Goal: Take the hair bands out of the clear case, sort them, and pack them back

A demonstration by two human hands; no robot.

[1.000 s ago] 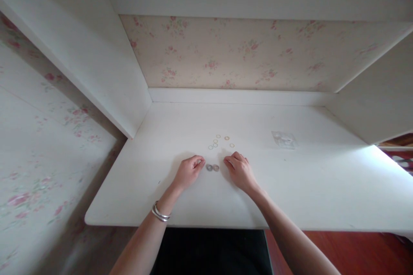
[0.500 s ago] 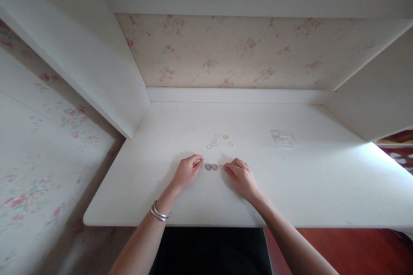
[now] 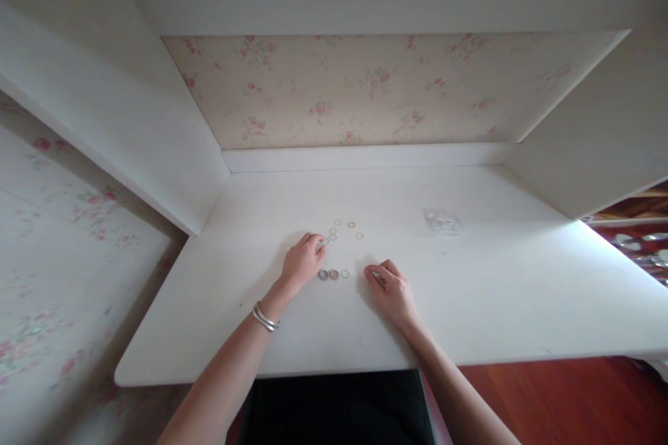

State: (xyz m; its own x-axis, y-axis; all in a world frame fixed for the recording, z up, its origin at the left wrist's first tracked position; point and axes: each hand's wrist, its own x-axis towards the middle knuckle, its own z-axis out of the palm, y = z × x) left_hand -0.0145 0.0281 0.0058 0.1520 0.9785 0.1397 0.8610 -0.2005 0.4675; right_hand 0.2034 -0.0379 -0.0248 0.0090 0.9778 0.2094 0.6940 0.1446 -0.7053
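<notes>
My left hand (image 3: pixel 303 261) is at a thin pale ring (image 3: pixel 326 241), its thumb and fingertips closing on the ring's left edge. Close by, several thin gold-toned rings (image 3: pixel 332 231) lie flat in a loose cluster. Nearer me, a row holds a dark grey ring (image 3: pixel 323 274), a reddish-brown ring (image 3: pixel 334 274) and a thin pale ring (image 3: pixel 345 274). My right hand (image 3: pixel 391 292) rests on the table to the right of this row, fingers drawn together in a pinch, with nothing visible in them.
A clear plastic bag (image 3: pixel 442 221) lies on the white desk (image 3: pixel 495 285) to the right. White panels stand on both sides, and a floral-papered wall (image 3: pixel 355 90) closes off the back. The desk's front edge runs beneath my forearms.
My left hand has moved forward from beside the row to the thin rings behind it. My right hand has let go of the pale ring and drawn away rightward. The view has shifted slightly.
</notes>
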